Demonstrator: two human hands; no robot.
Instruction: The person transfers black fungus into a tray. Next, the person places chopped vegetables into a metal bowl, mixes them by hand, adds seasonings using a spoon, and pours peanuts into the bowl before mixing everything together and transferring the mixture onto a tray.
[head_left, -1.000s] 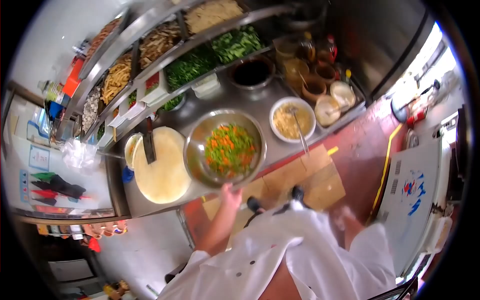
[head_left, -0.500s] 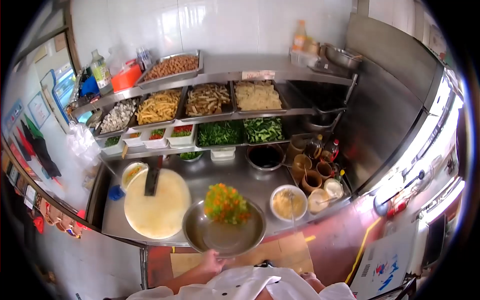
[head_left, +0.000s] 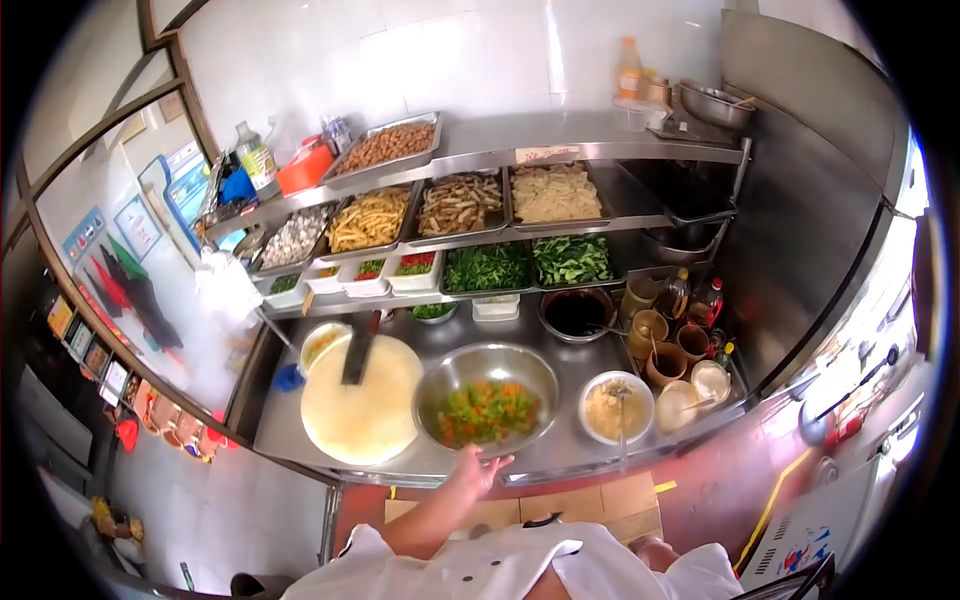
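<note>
A steel mixing bowl (head_left: 432,385) with chopped green and orange vegetables (head_left: 488,410) stands on the counter's front part. My left hand (head_left: 478,472) is at the bowl's near rim, its fingers stretched out and apart, holding nothing. Only a small part of my right hand (head_left: 655,553) shows low by the right sleeve; its fingers are hidden. Left of the bowl lies a round, pale cutting board (head_left: 360,415) with a cleaver (head_left: 358,358) on it. To the right stands a white bowl of pale yellowish paste (head_left: 612,408) with a spoon in it.
Shelves behind hold trays of fried strips (head_left: 370,220), leafy greens (head_left: 572,259) and small white tubs (head_left: 413,272). A bowl of dark liquid (head_left: 577,312) stands at the back of the counter. Brown jars (head_left: 665,365) and sauce bottles (head_left: 676,292) crowd the right.
The vegetables, in the air above the bowl before, now lie in it. The bowl has moved back onto the counter, and my left hand has let go of its rim. The view has shifted.
</note>
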